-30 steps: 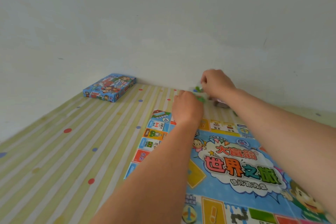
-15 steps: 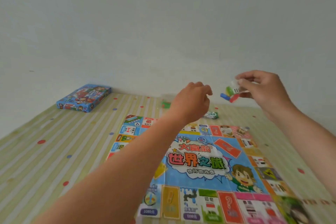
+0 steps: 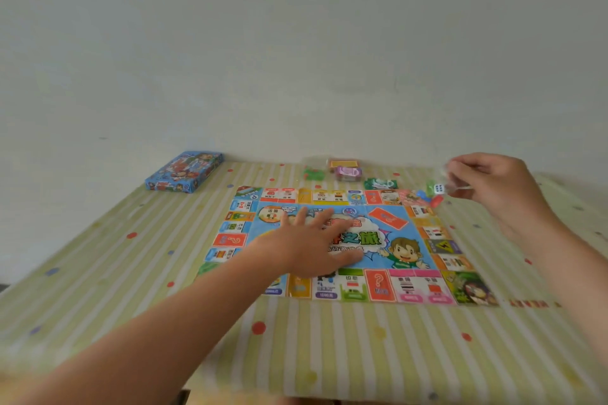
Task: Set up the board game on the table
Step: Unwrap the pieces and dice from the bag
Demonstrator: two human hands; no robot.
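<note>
The colourful paper game board lies flat in the middle of the table. My left hand presses on its centre, palm down, fingers straight and spread. Above the board's far right corner, my right hand pinches a small clear bag with a white die and green, blue and red pieces hanging in it. Beyond the board's far edge lie card packs: an orange one, a purple one, a green one, and green pieces.
The blue game box lies at the far left by the wall. The table wears a green-striped, dotted cloth. A white wall stands close behind the table. The table's near edge runs along the bottom of the view.
My left hand came down from the air and now presses flat on the board's centre. My right hand carried the small bag a little right. The view pulled back.
</note>
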